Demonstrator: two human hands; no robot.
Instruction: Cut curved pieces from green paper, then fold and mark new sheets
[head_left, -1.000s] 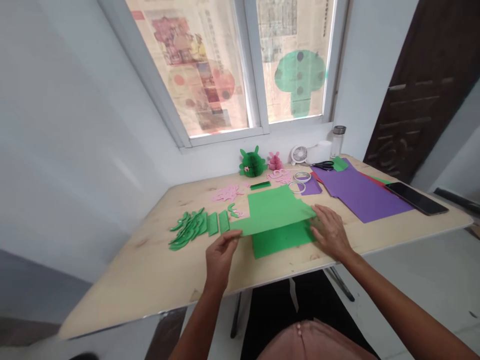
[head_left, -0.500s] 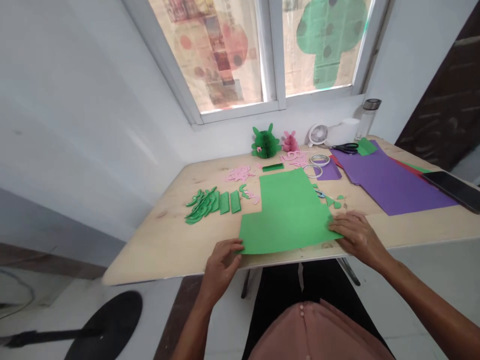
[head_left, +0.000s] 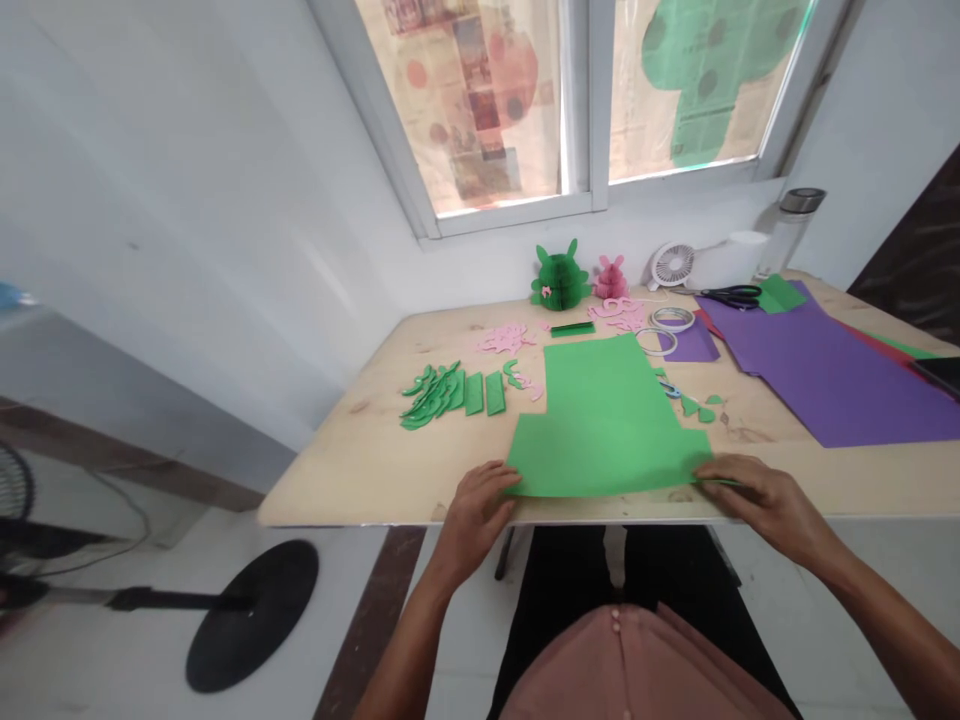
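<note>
A large green sheet of paper [head_left: 600, 430] lies at the table's front edge, with a narrower part pointing away from me and a wider part close to me. At its near left corner, my left hand [head_left: 480, 515] pinches the paper between thumb and fingers. My right hand [head_left: 765, 500] grips the near right corner, fingers on top and thumb below. Left of the sheet are two folded green strips [head_left: 485, 394] and a pile of green paper cutouts [head_left: 433, 395]. Small green scraps [head_left: 699, 408] and light-blue-handled scissors [head_left: 667, 388], partly covered, lie by its right edge.
Pink cutouts [head_left: 506, 338], tape rolls [head_left: 673, 319], a green paper figure [head_left: 560, 278] and a pink one [head_left: 611, 278] stand or lie farther back. Purple paper [head_left: 832, 370], black scissors [head_left: 731, 296], a small fan [head_left: 673, 265] and a bottle [head_left: 791, 232] are on the right.
My right hand has slid down the sheet's right side to its near corner, uncovering the corner above. My left hand keeps its hold. The whole view has shifted left.
</note>
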